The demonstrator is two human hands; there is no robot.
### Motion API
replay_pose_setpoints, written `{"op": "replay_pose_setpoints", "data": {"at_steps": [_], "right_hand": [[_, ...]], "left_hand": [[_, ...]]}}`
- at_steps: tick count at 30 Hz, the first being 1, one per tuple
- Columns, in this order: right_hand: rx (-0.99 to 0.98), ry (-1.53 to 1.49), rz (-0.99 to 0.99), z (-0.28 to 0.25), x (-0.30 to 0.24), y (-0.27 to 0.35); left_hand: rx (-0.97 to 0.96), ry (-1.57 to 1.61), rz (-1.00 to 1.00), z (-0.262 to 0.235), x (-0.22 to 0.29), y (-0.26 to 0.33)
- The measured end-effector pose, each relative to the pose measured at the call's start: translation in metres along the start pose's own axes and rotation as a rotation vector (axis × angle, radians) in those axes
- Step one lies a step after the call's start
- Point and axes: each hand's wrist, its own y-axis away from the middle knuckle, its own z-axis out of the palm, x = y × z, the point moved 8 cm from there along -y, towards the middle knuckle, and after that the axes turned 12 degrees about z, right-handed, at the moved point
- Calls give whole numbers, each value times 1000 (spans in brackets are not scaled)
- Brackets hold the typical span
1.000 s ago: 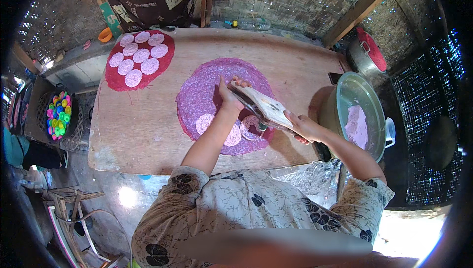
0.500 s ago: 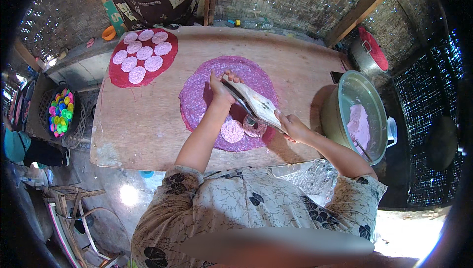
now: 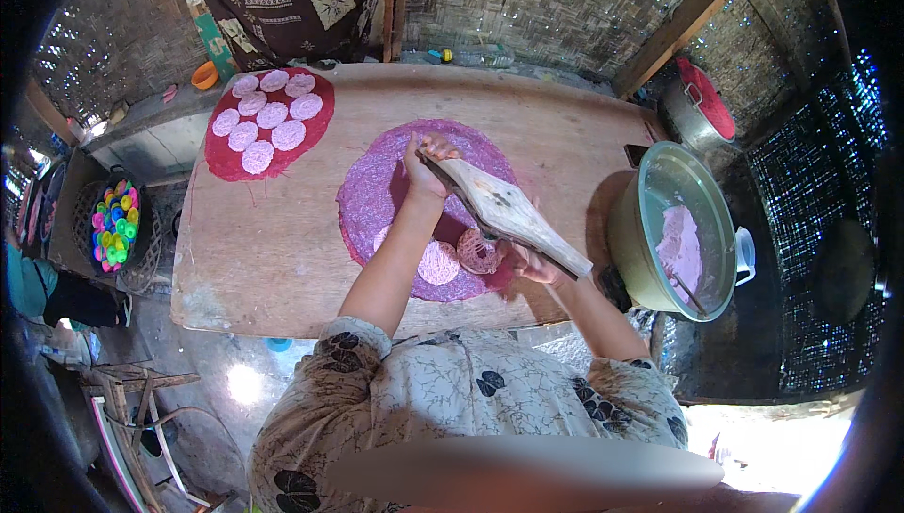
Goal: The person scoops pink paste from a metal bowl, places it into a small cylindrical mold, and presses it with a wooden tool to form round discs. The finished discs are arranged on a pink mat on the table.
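My left hand point(image 3: 433, 162) is closed around the upper end of a wooden hand press point(image 3: 504, 202), a long pale board with a dark underside. The press slants down to the right over a purple round mat point(image 3: 386, 174). My right hand point(image 3: 535, 266) is below the board's lower right end, its fingers loosely apart and partly hidden by the board. Just left of those fingers lies a darker pink round point(image 3: 478, 251) with a lacy, stranded surface. Beside it is a paler pink round point(image 3: 438, 262), and another is partly hidden behind my left forearm.
A red mat point(image 3: 221, 157) with several pink rounds lies at the table's far left. On the right stands a large green basin point(image 3: 624, 230) with pink dough point(image 3: 680, 244). A metal pot point(image 3: 692, 115) is behind it. Colourful small plastic pieces point(image 3: 115, 226) fill a basket at left.
My right hand has come off the press's lower end and moved in under the board, toward the darker round. The board has turned, showing more of its pale face. My left hand keeps its hold.
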Motion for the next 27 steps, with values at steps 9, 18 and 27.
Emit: {"op": "replay_pose_setpoints", "data": {"at_steps": [9,18,27], "right_hand": [[911,1890,-135,-3,8,7],[1037,1702,-651,21,0,62],[1179,1699,-685,-5,32,49]], "left_hand": [[-126,-161,180,42,74,-14],[-579,-458,137,238,129,68],[-583,-898,-61,264,113,162]]}}
